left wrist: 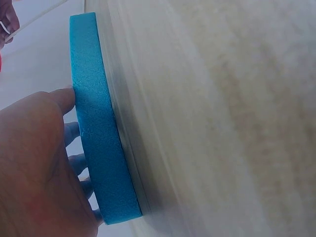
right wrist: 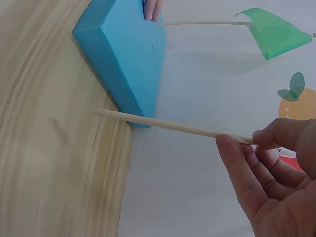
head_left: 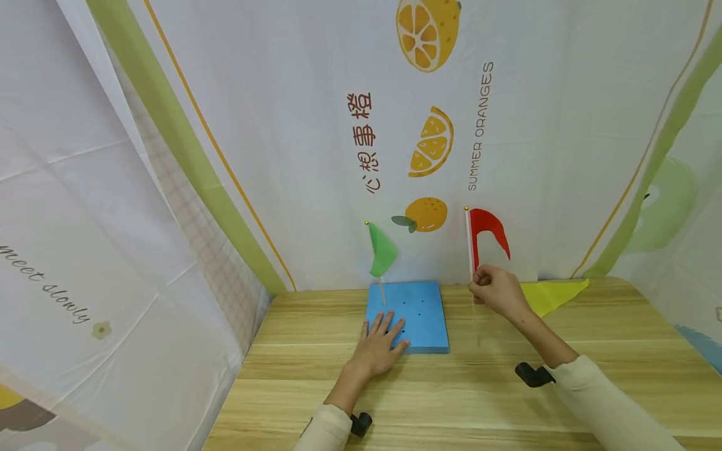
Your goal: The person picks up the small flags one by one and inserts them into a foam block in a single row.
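Observation:
A blue foam block (head_left: 425, 313) with several small holes in its top lies at the table's back. Spread over its front left corner, my left hand (head_left: 376, 351) presses on it with straight fingers; the left wrist view shows the thumb at the block's edge (left wrist: 101, 128). A green flag (head_left: 383, 254) stands in the block, its stick leaning slightly. My right hand (head_left: 499, 289) pinches the wooden stick of a red flag (head_left: 489, 224), upright to the right of the block. In the right wrist view the stick's bare lower end (right wrist: 148, 121) hangs free, apart from the block.
A yellow flag (head_left: 553, 295) lies on the wooden table (head_left: 451, 401) behind the right forearm. A white curtain (head_left: 282, 125) printed with oranges hangs along the table's back edge. Black wrist mounts (head_left: 533, 374) stick out from both sleeves.

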Motion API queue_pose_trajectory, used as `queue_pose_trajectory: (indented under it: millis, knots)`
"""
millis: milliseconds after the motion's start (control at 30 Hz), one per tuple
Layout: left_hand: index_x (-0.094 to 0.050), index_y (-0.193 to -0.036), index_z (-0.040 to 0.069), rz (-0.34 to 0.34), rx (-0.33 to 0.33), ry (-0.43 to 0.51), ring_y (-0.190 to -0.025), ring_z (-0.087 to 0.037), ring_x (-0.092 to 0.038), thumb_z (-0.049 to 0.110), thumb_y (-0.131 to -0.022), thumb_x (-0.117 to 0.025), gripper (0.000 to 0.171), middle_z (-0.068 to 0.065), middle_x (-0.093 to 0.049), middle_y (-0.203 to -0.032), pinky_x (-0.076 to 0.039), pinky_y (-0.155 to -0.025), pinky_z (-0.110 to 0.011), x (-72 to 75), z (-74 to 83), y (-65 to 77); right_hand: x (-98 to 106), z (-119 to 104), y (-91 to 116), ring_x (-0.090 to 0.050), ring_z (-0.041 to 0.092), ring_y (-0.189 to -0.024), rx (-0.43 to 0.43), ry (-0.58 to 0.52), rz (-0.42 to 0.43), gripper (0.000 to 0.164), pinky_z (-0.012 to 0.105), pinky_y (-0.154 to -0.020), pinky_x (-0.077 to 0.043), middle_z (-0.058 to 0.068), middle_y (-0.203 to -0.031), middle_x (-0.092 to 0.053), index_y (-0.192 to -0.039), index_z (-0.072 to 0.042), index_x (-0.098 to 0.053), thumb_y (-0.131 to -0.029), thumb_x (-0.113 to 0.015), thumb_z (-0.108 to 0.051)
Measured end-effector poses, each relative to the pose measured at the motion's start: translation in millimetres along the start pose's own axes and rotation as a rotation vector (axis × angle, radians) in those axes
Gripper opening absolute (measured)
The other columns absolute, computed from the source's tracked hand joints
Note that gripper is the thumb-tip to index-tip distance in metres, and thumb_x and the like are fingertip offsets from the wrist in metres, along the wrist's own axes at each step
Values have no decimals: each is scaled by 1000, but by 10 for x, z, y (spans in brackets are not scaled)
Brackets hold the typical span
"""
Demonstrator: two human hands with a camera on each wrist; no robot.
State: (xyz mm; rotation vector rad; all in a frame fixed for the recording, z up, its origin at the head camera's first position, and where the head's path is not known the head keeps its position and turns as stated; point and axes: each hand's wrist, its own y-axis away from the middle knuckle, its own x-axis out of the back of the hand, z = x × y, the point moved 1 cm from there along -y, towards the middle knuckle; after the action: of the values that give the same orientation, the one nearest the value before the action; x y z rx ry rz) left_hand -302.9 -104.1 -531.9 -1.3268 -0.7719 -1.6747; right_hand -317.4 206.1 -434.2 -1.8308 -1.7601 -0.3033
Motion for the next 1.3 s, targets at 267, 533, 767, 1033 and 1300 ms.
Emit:
queue_pose_trajectory:
  millis: [267,533,767,1033,1300]
  knots:
    - [-39,-168,22,-3,4,6,-166,-37,-20,52,-113,-45,63,-10,-26,-178,-17,-132,-65,3,5,2,-42,-24,-88,-76,31,-75,27,4,11,10,37,-69,-68,18,-88,-71,-100,5,-63,-100,-68,-4]
    - [-40,-167,20,11,-17,18,-165,-40,-21,50,-113,-45,62,-13,-27,-177,-18,-131,-68,11,4,16,-113,-93,-168,-77,34,-82,-12,2,-13,14,37,-73,-68,18,-93,-70,-103,3,-64,-101,-68,-9]
    - [-40,-167,18,12,-24,17,-164,-42,-21,51,-114,-43,62,-15,-28,-176,-18,-130,-70,20,16,27,-211,-168,-248,-75,39,-81,13,-40,9,11,37,-72,-68,22,-92,-70,-100,5,-64,-99,-70,-4]
    - [-39,-167,21,-7,3,14,-166,-38,-20,50,-113,-45,62,-12,-26,-177,-17,-132,-66,46,32,22,-276,-247,-299,-77,37,-81,45,-38,10,10,32,-69,-67,23,-94,-72,-100,5,-64,-100,-69,-4]
    - [-39,-168,20,9,-13,20,-165,-41,-20,51,-113,-44,63,-14,-26,-177,-17,-131,-69,2,11,15,-328,-309,-326,-76,26,-74,60,-20,12,9,31,-68,-67,22,-93,-73,-99,4,-65,-99,-69,-4]
